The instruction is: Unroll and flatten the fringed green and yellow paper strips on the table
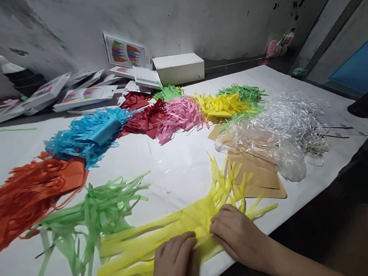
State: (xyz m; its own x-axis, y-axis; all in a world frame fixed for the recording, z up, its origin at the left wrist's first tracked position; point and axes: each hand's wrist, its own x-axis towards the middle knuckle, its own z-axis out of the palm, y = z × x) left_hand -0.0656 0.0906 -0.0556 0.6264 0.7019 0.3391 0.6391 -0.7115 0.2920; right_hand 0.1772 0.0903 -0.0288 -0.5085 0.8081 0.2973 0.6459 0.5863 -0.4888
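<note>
A sheet of yellow tissue paper fringe (pixel 189 217) lies spread along the front of the table, its cut strips fanning out to the left and to the upper right. My left hand (pixel 175 260) is closed on its near edge, left of the uncut middle band. My right hand (pixel 241 239) has its fingers curled together on the same paper, right of the middle. Both thumbs are mostly hidden. Just left of the yellow paper is a light green tissue paper fringe (pixel 96 211), loose and spread out.
Orange (pixel 42 185), blue (pixel 89 134), dark red (pixel 144 117), pink (pixel 182 115) and yellow (pixel 222 104) fringe bundles curve along the back. White string (pixel 292 117), clear plastic (pixel 266 145) and brown cardboard (pixel 262 174) lie at right. Flat printed boxes (pixel 85 96) and a white box (pixel 179 69) stand by the wall.
</note>
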